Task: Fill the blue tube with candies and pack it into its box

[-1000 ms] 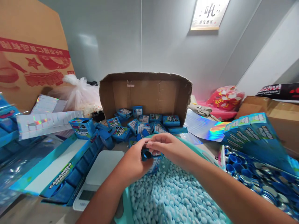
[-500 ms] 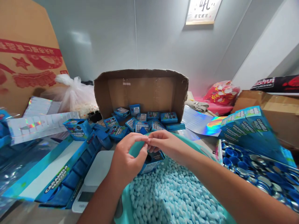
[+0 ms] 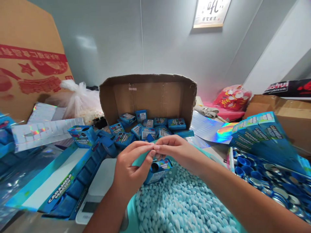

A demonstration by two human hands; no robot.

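My left hand and my right hand meet fingertip to fingertip over a turquoise tub. Both are closed in a pinch, and whatever lies between the fingertips is too small or hidden to make out. Just below the fingers is a small blue candy box marked CARAMELO MACIZO, with a dark round hole in its top. Whether the curled fingers of my right hand touch that box I cannot tell. Pale blue candies fill the tub beneath it.
Several blue boxes lie in an open cardboard carton behind the tub. To the left are a white scale and a long display tray. Blue and silver caps fill a container at right, beside folded display cartons.
Both hands stay pinched together with a small shift of the fingers. More of the printed top of the small box now shows under them. The whole view has moved slightly.
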